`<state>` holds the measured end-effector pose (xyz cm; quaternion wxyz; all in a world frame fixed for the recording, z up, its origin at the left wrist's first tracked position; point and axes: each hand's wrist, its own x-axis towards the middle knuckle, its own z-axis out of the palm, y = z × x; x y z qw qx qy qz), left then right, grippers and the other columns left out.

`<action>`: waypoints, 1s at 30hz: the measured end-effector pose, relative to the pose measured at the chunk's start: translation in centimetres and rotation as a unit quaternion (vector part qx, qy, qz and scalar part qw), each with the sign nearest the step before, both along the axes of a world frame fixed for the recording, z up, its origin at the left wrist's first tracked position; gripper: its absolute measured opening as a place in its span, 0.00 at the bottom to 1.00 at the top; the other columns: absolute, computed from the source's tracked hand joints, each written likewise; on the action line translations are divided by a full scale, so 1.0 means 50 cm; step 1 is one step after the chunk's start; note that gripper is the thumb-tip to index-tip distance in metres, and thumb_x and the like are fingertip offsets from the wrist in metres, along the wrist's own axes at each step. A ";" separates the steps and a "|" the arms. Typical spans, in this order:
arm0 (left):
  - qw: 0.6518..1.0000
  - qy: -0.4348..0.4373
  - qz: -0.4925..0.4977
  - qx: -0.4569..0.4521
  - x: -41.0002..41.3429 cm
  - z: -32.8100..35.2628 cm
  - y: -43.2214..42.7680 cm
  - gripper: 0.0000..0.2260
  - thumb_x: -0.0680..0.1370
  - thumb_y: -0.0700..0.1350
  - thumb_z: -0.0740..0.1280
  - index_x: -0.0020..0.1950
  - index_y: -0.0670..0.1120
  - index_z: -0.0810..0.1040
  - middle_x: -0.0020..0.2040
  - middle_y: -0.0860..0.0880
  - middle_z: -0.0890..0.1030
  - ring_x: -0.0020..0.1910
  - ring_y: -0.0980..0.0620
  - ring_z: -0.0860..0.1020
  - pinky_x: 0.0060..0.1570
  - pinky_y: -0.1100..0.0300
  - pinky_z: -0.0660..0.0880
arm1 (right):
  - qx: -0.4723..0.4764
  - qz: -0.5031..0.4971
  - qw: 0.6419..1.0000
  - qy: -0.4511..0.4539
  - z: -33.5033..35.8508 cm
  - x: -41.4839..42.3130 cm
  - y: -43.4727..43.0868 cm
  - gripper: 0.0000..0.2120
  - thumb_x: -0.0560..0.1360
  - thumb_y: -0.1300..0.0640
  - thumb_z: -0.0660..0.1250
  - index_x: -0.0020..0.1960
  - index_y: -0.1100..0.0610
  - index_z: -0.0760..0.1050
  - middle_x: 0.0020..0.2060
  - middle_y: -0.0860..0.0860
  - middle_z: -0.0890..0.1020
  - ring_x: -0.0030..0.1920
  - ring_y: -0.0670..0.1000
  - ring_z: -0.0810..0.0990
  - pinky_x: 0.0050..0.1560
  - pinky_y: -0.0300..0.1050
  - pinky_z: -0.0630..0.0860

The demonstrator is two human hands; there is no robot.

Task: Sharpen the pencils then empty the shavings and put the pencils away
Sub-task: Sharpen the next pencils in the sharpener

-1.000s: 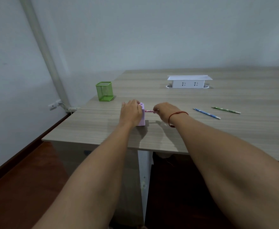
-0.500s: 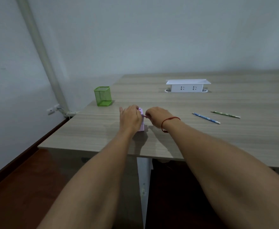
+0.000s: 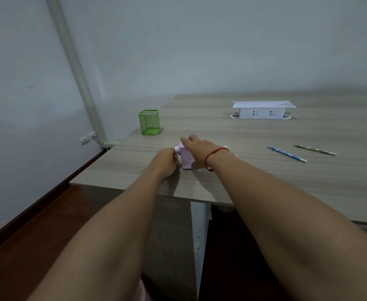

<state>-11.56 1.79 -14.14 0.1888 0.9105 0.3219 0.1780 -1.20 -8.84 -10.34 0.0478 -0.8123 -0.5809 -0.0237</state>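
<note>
A pink pencil sharpener [image 3: 186, 160] stands near the front left of the wooden table [image 3: 265, 183]. My right hand [image 3: 199, 148] lies over its top, fingers curled down its far side. My left hand [image 3: 164, 160] is at its left side, fingers closed at the white crank [image 3: 176, 150]. A pink pencil [image 3: 234, 153] sticks out of the sharpener to the right and is mostly hidden behind my right wrist. A blue pencil [image 3: 286, 154] and a green pencil [image 3: 315, 149] lie loose on the table to the right. A green mesh pencil holder [image 3: 149, 122] stands empty at the back left.
A white socket box [image 3: 262, 110] sits at the back of the table. The table's left edge and front edge run close to the sharpener. A white pipe [image 3: 76, 68] runs down the wall on the left, with red floor below.
My left hand left the sharpener's top and moved to the crank on its left side. My right hand let go of the pink pencil and now covers the sharpener.
</note>
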 end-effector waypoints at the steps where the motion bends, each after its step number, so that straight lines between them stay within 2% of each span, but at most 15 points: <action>1: 1.000 0.013 0.003 0.005 0.000 -0.002 -0.002 0.10 0.77 0.37 0.58 0.54 0.40 0.77 0.55 0.39 0.80 0.53 0.40 0.78 0.52 0.50 0.74 | 0.003 -0.005 1.000 0.008 0.001 -0.004 0.002 0.40 0.71 0.57 0.72 0.76 0.57 0.54 0.69 0.58 0.64 0.64 0.64 0.73 0.62 0.59 0.73; 3: 0.999 0.031 0.004 0.021 -0.001 -0.007 0.003 0.10 0.78 0.38 0.58 0.54 0.40 0.78 0.55 0.39 0.80 0.53 0.40 0.78 0.52 0.51 0.74 | 0.017 -0.020 0.999 0.019 0.000 -0.014 0.008 0.38 0.72 0.52 0.70 0.75 0.57 0.54 0.68 0.58 0.65 0.64 0.64 0.73 0.62 0.59 0.73; 7: 0.996 0.061 -0.024 0.060 -0.007 -0.014 0.017 0.11 0.78 0.38 0.58 0.52 0.40 0.80 0.52 0.37 0.81 0.50 0.40 0.79 0.51 0.49 0.75 | 0.042 -0.056 0.997 -0.007 -0.017 -0.026 0.027 0.26 0.74 0.48 0.65 0.68 0.57 0.64 0.64 0.57 0.67 0.60 0.64 0.74 0.59 0.59 0.73; 16: 0.973 0.139 -0.109 0.151 -0.011 0.001 0.052 0.09 0.79 0.43 0.60 0.55 0.43 0.76 0.54 0.42 0.80 0.50 0.43 0.78 0.50 0.50 0.75 | 0.075 -0.057 0.995 -0.046 -0.030 -0.026 0.037 0.26 0.75 0.45 0.61 0.67 0.58 0.65 0.64 0.56 0.70 0.59 0.62 0.75 0.58 0.59 0.74; 19: 0.956 0.161 -0.115 0.219 0.000 0.022 0.072 0.10 0.77 0.40 0.62 0.58 0.43 0.75 0.56 0.42 0.80 0.53 0.41 0.78 0.50 0.49 0.75 | 0.075 -0.056 0.994 -0.056 -0.028 -0.030 0.036 0.25 0.74 0.46 0.64 0.66 0.58 0.66 0.63 0.55 0.71 0.59 0.61 0.75 0.56 0.56 0.73; 22: 0.947 0.133 -0.105 0.274 0.012 0.072 0.081 0.10 0.78 0.36 0.59 0.59 0.40 0.73 0.56 0.39 0.79 0.54 0.39 0.78 0.47 0.51 0.71 | 0.063 -0.058 0.994 -0.062 -0.022 -0.031 0.035 0.24 0.76 0.47 0.62 0.67 0.58 0.65 0.63 0.55 0.71 0.60 0.60 0.75 0.57 0.56 0.74; 25: 0.932 0.097 -0.107 0.331 0.006 0.103 0.083 0.09 0.81 0.39 0.57 0.59 0.40 0.73 0.55 0.38 0.79 0.53 0.38 0.79 0.43 0.51 0.70 | 0.045 -0.067 0.995 -0.056 -0.010 -0.031 0.040 0.22 0.79 0.48 0.58 0.69 0.58 0.64 0.64 0.55 0.71 0.62 0.60 0.74 0.59 0.58 0.74; 30: 0.946 0.044 -0.085 0.311 -0.022 0.084 0.040 0.10 0.81 0.37 0.56 0.58 0.38 0.74 0.54 0.37 0.79 0.52 0.37 0.78 0.45 0.49 0.72 | 0.019 -0.073 0.996 -0.053 -0.009 -0.033 0.040 0.26 0.78 0.45 0.59 0.72 0.57 0.61 0.68 0.54 0.67 0.69 0.59 0.70 0.62 0.59 0.72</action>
